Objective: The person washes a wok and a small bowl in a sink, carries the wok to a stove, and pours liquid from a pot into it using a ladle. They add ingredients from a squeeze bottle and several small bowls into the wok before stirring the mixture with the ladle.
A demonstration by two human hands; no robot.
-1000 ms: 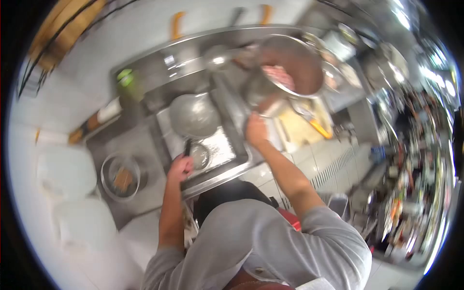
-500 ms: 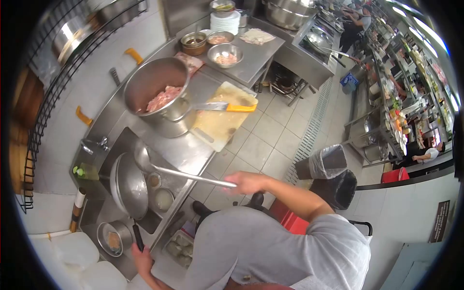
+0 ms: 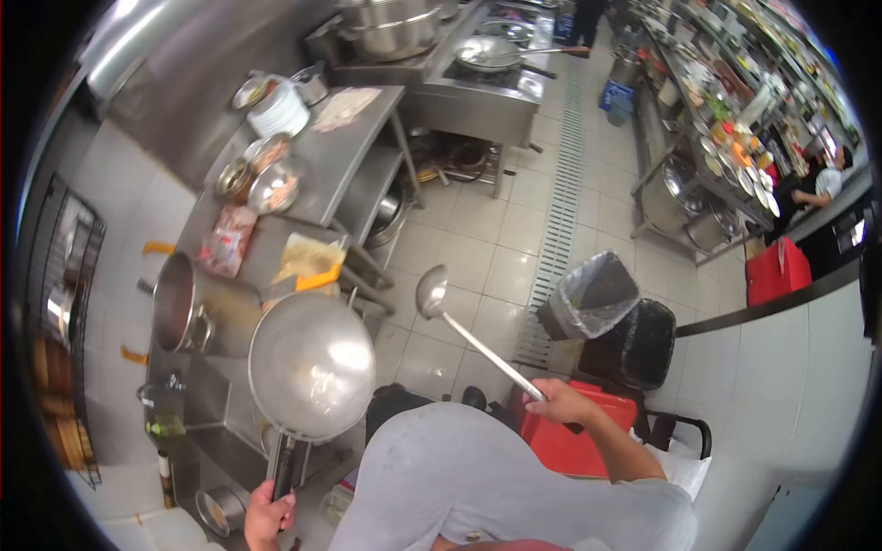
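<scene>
My left hand (image 3: 268,514) is closed round the black handle of a steel wok (image 3: 312,367), which is raised in front of the sink (image 3: 216,409). A strainer-like rim shows under the wok's lower edge, partly hidden. In my right hand (image 3: 560,404) is the end of a long steel ladle (image 3: 478,342), its bowl held out over the tiled floor. Behind the wok, the cutting board (image 3: 308,257) with a yellow-handled knife (image 3: 317,277) is partly covered. The large steel pot (image 3: 207,308) stands to the wok's left.
Bowls of meat (image 3: 274,184) and stacked plates (image 3: 278,112) stand on the back counter. Beyond is a stove with a wok (image 3: 487,53). Lined bins (image 3: 593,294) and a red container (image 3: 583,427) are at the right. A person (image 3: 822,184) is far right.
The wok has been lifted out of the sink by my left hand. My right hand has moved right, swinging the ladle away from the sink. The view has turned towards the stove and aisle.
</scene>
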